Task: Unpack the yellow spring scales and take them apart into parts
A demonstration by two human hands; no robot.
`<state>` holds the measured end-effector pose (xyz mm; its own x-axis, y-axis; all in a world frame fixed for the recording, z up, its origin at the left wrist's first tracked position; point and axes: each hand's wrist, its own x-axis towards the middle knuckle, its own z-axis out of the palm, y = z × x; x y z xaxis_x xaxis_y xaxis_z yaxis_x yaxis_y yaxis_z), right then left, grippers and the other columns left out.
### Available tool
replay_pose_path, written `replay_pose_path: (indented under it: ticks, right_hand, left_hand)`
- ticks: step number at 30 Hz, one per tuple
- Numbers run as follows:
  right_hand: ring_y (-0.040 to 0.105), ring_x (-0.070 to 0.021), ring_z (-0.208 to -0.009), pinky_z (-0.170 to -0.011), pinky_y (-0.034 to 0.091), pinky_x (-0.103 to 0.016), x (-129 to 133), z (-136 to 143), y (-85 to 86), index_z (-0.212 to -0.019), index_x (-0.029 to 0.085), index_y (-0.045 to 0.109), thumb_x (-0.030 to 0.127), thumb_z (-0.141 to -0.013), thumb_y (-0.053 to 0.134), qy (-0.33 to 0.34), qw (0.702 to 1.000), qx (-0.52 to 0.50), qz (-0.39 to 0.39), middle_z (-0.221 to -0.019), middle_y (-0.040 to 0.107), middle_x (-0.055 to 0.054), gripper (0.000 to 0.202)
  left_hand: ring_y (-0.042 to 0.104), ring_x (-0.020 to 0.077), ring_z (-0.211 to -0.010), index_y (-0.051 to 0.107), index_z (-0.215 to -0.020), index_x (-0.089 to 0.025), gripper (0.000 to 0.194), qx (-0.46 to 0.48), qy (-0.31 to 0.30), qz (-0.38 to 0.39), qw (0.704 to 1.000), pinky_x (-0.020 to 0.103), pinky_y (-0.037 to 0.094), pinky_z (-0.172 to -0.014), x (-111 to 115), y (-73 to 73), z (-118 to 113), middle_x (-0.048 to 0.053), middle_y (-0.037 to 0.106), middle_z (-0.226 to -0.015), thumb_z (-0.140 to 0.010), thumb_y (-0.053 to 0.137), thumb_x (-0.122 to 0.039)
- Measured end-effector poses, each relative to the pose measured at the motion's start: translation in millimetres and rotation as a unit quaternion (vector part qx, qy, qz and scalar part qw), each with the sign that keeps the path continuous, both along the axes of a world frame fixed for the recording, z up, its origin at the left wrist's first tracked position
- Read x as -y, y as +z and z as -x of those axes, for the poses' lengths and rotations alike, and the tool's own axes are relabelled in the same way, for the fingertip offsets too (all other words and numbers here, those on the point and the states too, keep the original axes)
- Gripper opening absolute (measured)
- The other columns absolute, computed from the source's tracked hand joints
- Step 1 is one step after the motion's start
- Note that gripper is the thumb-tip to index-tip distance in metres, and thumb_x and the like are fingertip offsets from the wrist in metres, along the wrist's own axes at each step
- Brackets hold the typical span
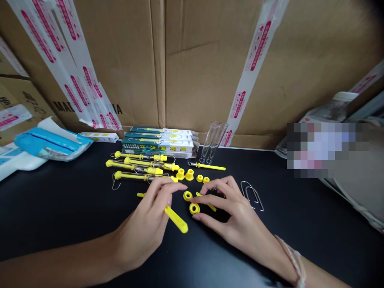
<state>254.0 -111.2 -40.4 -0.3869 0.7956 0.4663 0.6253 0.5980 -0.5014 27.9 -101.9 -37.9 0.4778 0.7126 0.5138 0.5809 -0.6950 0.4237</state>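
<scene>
My left hand (150, 216) is closed on a yellow plastic strip (177, 220), which slants down to the right out of its fingers. Thumb and index finger of my right hand (231, 208) are at either side of a yellow ring cap (194, 209) on the table. Just beyond it lies another yellow ring cap (187, 196). A second yellow strip (211, 207) is partly hidden under my right fingers. Behind my left hand, assembled yellow spring scales (135, 176) lie in a group. Yellow flanged caps (189, 175) and smaller yellow rings (199, 178) stand beyond the hands.
Spring scale boxes (159, 144) are stacked against a large cardboard box (198, 80). Two clear tubes (213, 142) stand beside them, near a yellow rod with a spring (207, 166). Metal hooks (252, 195) lie right. A blue packet (54, 142) is left, a plastic bottle (327, 110) right.
</scene>
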Motion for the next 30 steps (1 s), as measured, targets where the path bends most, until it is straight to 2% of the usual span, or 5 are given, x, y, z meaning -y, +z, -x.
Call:
replay_pose_path:
  ticks: [7, 12, 17, 22, 30]
  right_hand:
    - [0.056, -0.0245, -0.101, -0.089, 0.052, -0.041, 0.5, -2.1, -2.1, -0.120, 0.027, 0.069, 0.025, -0.086, 0.076, 0.007, 1.000, -0.020, -0.006, -0.109, 0.063, -0.007, 0.034]
    - [0.061, -0.0154, -0.082, -0.071, 0.054, -0.024, 13.5, 4.3, 8.3, -0.123, 0.023, 0.064, 0.041, -0.077, 0.084, 0.109, 0.987, -0.111, 0.037, -0.098, 0.066, -0.003, 0.054]
    - [0.065, -0.0122, -0.073, -0.069, 0.052, -0.021, 21.9, 12.1, 7.4, -0.104, 0.018, 0.070, 0.021, -0.096, 0.065, 0.155, 0.982, -0.081, 0.072, -0.085, 0.070, -0.003, 0.010]
    - [0.069, -0.0111, -0.077, -0.072, 0.053, -0.018, 24.0, 13.0, 6.5, -0.110, 0.020, 0.066, 0.019, -0.098, 0.061, 0.113, 0.986, -0.108, 0.059, -0.091, 0.074, -0.001, 0.013]
    - [0.065, -0.0128, -0.089, -0.081, 0.053, -0.021, 23.0, 17.2, 1.9, -0.119, 0.021, 0.061, 0.007, -0.095, 0.057, 0.044, 0.990, -0.131, -0.017, -0.101, 0.070, -0.003, 0.027]
  left_hand:
    - [0.062, 0.0230, -0.109, 0.030, -0.153, -0.028, 0.067, -0.115, -0.004, -0.005, 0.993, 0.044, 0.054, -0.099, 1.9, -11.9, 3.0, 0.006, 0.062, -0.123, -0.091, 0.036, -0.002]
    - [0.052, 0.0309, -0.125, 0.015, -0.159, -0.018, 0.082, -0.165, -0.046, 0.005, 0.985, 0.053, 0.050, -0.105, 1.6, -17.3, 3.9, 0.015, 0.054, -0.135, -0.083, 0.037, 0.002]
    - [0.048, 0.0213, -0.131, 0.025, -0.153, -0.021, 0.079, -0.076, -0.104, 0.074, 0.989, 0.037, 0.043, -0.114, 2.3, -10.9, 4.6, 0.012, 0.048, -0.140, -0.080, 0.040, 0.007]
    - [0.058, 0.0150, -0.116, 0.046, -0.135, -0.027, 0.053, 0.041, -0.117, 0.075, 0.989, 0.025, 0.047, -0.104, 2.2, -3.4, 5.1, 0.005, 0.058, -0.123, -0.091, 0.048, 0.002]
    - [0.055, 0.0157, -0.080, 0.056, -0.104, -0.020, 0.019, 0.239, -0.194, 0.060, 0.949, 0.031, 0.046, -0.077, 0.1, 6.1, 10.2, 0.003, 0.059, -0.086, -0.107, 0.037, -0.021]
